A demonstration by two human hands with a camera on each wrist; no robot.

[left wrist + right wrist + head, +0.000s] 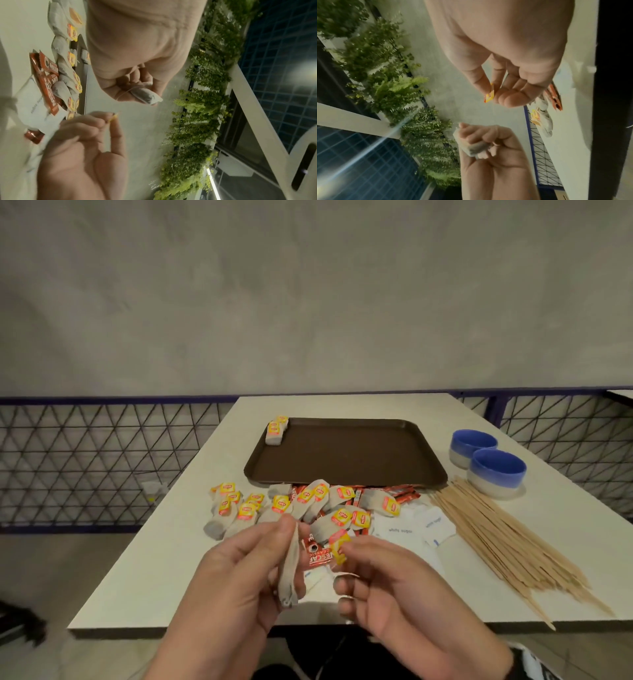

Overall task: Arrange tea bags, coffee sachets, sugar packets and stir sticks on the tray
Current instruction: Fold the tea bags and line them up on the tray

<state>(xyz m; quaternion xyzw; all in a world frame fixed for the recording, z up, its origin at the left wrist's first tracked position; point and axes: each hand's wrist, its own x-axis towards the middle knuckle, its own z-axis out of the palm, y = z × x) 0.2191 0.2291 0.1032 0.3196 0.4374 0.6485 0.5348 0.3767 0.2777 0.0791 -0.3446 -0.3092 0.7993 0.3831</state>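
Holding tea bag [288,563], left grip [239,577] | right grip [387,587] pinching tag [339,547] | tray [342,474]: two bags [275,430]

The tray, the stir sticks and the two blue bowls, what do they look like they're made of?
Tray: likely plastic, dark brown and matte, with a moulded raised rim.
Stir sticks: wood, pale tan and unfinished, thin flat strips.
Bowls: probably glazed ceramic, glossy blue inside and at the rim, pale grey lower walls.

Bare tray [346,453] bed beyond tea bags [308,505]; bowls [486,460] rightward.
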